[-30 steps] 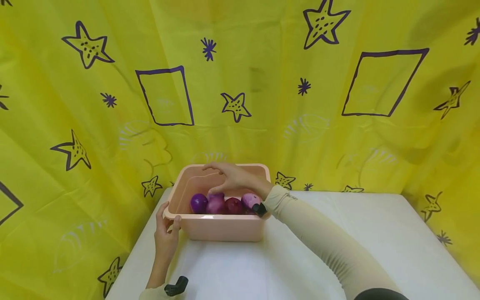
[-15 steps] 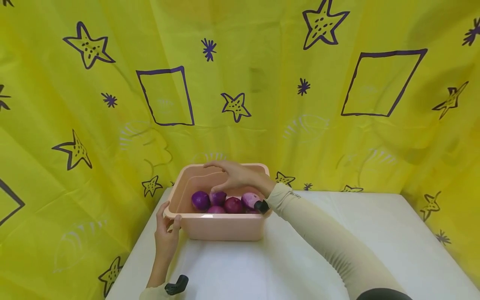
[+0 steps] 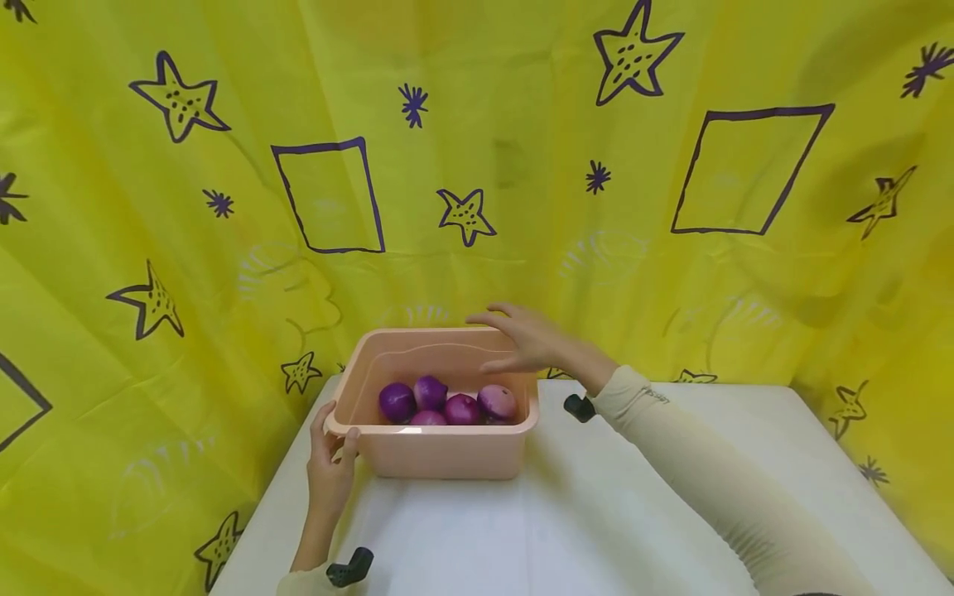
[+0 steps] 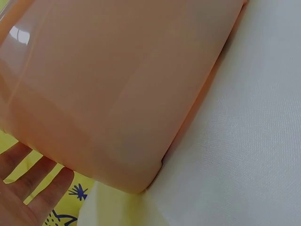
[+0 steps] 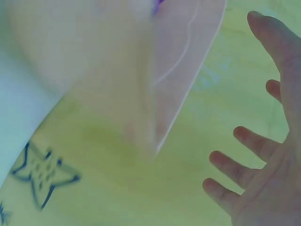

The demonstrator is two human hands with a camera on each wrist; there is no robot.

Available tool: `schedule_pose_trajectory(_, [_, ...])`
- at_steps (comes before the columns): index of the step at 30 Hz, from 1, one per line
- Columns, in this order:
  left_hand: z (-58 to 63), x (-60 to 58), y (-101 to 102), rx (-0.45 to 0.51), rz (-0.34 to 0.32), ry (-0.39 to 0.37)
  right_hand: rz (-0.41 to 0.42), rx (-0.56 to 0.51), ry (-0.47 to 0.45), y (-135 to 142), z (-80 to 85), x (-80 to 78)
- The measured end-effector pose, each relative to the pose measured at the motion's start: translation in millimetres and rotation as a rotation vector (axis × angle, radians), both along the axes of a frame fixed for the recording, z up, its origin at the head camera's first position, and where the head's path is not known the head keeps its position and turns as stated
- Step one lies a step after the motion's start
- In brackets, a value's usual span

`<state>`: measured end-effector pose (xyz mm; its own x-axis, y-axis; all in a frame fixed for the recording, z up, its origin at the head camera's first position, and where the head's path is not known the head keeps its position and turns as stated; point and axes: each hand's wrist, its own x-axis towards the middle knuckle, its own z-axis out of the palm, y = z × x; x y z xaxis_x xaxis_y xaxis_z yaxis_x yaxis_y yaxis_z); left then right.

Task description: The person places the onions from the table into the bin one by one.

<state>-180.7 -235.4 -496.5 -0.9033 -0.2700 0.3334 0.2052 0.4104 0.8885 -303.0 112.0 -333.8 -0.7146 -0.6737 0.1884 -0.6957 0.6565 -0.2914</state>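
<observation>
A peach-pink plastic basin (image 3: pixel 447 454) stands on the white table. Inside it lie several round, fruit-like things: a deep purple one (image 3: pixel 397 402), another purple one (image 3: pixel 430 392), a magenta one (image 3: pixel 463 409), a paler pink-purple one (image 3: pixel 497 401), and one partly behind the front rim. My left hand (image 3: pixel 330 476) holds the basin's front left corner, thumb on the front, fingers along the left side (image 4: pixel 51 186). Over the basin's right rear rim, my right hand (image 3: pixel 525 338) is spread with nothing in it; the right wrist view shows its fingers (image 5: pixel 254 143) apart.
The white table (image 3: pixel 656 488) extends to the right and in front of the basin. A yellow curtain (image 3: pixel 522 273) with drawn stars hangs close behind the table and at both sides.
My right hand has left the purple things and moved up and right to the rim. An upper purple thing now sits farther back. My left hand keeps its place.
</observation>
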Motion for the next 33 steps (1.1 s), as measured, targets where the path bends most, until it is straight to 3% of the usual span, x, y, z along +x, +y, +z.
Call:
schedule_pose_trajectory(15, [0.6,-4.6,-3,0.018,-0.025,0.008,-0.286,0.052,0.156,127,-24.5,32.2])
schedule_pose_trajectory(25, [1.2,4.4,-9,0.045,-0.028,-0.01,-0.465,0.065,0.12,195,-48.7,64.9])
schedule_pose_trajectory(28, [8.8,6.2,-14,0.061,-0.076,-0.011,-0.505,0.07,0.095,210,-54.4,69.9])
schedule_pose_trajectory(31, [24.9,7.1,-17,0.053,-0.113,-0.032,-0.526,0.073,0.09,220,-56.5,73.4])
schedule_pose_trajectory(33, [39.3,6.1,-17,-0.02,-0.095,-0.045,-0.536,0.074,0.095,224,-56.8,75.8])
